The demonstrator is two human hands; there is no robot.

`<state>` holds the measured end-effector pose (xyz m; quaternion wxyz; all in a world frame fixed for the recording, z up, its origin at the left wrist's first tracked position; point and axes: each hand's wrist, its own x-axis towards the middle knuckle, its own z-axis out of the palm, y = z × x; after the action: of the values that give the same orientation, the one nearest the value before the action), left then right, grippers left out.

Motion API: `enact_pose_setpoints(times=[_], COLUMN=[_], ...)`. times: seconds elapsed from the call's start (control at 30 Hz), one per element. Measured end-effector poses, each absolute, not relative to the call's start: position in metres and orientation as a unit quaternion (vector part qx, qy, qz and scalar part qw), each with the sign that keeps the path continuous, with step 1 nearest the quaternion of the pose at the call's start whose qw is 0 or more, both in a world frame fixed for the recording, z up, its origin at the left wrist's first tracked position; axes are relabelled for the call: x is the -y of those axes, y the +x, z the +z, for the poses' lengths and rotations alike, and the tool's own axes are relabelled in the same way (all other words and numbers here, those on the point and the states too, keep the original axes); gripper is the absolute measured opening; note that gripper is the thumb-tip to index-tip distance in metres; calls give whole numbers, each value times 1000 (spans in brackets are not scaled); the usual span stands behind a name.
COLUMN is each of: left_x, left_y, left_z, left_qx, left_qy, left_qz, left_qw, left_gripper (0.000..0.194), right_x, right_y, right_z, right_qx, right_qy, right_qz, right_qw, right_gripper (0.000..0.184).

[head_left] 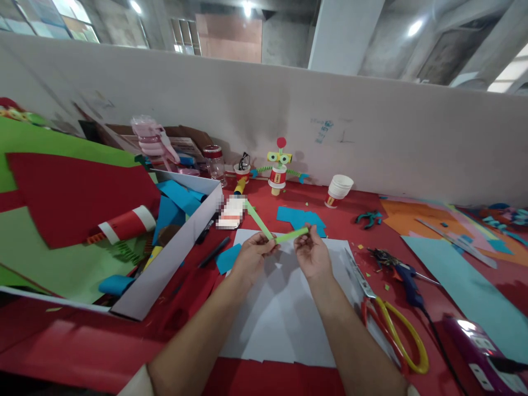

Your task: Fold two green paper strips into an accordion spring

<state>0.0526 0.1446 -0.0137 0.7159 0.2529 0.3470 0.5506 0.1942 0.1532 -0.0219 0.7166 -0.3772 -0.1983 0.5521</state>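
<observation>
Two light green paper strips (291, 236) meet at an angle over a white sheet (284, 308). My left hand (253, 256) pinches them where they join, and one length slants up and away to the left. The far right end of the other length is held between the fingertips of my right hand (313, 253). Just beyond the hands lie blue paper pieces (301, 217). A paper-cup robot figure (278, 176) with green folded arms stands at the back of the table.
Left is a white box (173, 253) of coloured paper and craft parts. To the right lie large scissors (391, 330), a glue gun (408, 280), pliers (368, 219) and a purple power socket (478, 352). Stacked paper cups (339, 190) stand near the white partition (371, 137).
</observation>
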Motion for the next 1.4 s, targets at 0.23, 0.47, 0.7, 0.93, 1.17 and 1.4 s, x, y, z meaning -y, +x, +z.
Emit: enact_pose_setpoints(times=[0.23,0.47,0.7,0.93,1.17,1.4], left_x=[-149,-145,-142,-143,-144,-144], left_y=[48,52,55,54,54,54], left_z=[-12,-10,-12,-16,-15,-14], left_qx=[-373,-360,-359,-349,-371,-396], left_qy=[184,183,238,278,308,247], left_qz=[553,547,562,558,564,563], left_qw=[722,733,706,700,671,682], left_gripper=[15,17,17,24,23,18], right_x=[-133,-128,-129,-130,-130,-128], right_y=[162,154,157,158,158,154], right_z=[-18,-22,-19,-22,-24,-23], right_qx=[345,449,417,400,399,404], right_qy=[-436,-497,-488,-491,-497,-474], right_qz=[542,444,455,456,451,472], right_qw=[630,596,617,625,625,624], right_gripper=[27,17,21,21,18,18])
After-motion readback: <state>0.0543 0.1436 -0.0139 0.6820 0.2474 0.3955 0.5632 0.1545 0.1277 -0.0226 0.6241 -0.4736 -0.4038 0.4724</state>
